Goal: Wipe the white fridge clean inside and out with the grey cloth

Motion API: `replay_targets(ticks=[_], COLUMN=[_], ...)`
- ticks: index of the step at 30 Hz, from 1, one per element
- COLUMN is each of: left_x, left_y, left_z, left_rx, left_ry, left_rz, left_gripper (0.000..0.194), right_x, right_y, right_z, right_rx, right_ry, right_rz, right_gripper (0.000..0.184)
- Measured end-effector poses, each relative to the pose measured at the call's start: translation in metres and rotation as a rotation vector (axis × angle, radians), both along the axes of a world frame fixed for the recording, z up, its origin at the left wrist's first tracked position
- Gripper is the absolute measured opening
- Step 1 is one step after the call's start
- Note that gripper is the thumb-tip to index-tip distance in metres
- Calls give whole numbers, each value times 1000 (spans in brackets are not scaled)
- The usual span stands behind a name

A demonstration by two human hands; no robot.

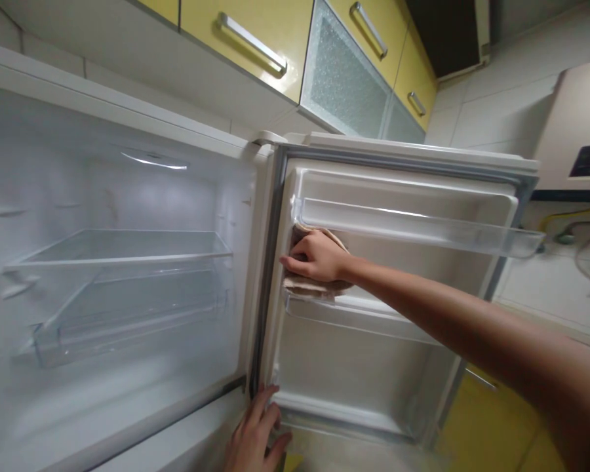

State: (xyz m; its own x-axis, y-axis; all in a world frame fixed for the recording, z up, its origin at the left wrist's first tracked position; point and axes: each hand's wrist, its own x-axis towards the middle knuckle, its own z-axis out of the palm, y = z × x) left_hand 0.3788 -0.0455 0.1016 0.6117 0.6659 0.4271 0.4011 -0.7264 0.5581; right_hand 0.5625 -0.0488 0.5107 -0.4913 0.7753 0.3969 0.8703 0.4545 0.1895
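Landmark: the open fridge door (368,380).
Item: my right hand (319,255), fingers curled and clamped on a brown cleaning cloth (309,283).
Item: that cloth, bunched against the door's hinge-side inner edge, between the upper door shelf (413,226) and the lower door shelf (364,319).
Item: my left hand (255,432), at the door's lower hinge-side corner, fingers apart; whether they press on it, I cannot tell.
Item: glass shelf (128,246), inside the compartment left of the door.
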Motion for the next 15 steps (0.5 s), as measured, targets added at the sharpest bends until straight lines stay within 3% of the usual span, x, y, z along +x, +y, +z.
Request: replay_targets(ticks=[3, 8, 11, 15], left_x=[-4, -14, -18, -23], left_y=[0, 5, 7, 9], left_z=[1, -7, -9, -10], left_rx=[-27, -39, -20, 44], left_ry=[9, 0, 29, 4], left_rz=[-3, -29, -30, -3], left_gripper=[12, 26, 25, 20], right_x=[-4, 16, 26, 38], right_y=[4, -11, -24, -51], right_z=[-17, -43, -40, -32], right_rx=[-153, -518, -628, -644], right_ry=[208, 540, 520, 512], right_rz=[2, -68, -160, -260], right_gripper=[64, 62, 57, 55])
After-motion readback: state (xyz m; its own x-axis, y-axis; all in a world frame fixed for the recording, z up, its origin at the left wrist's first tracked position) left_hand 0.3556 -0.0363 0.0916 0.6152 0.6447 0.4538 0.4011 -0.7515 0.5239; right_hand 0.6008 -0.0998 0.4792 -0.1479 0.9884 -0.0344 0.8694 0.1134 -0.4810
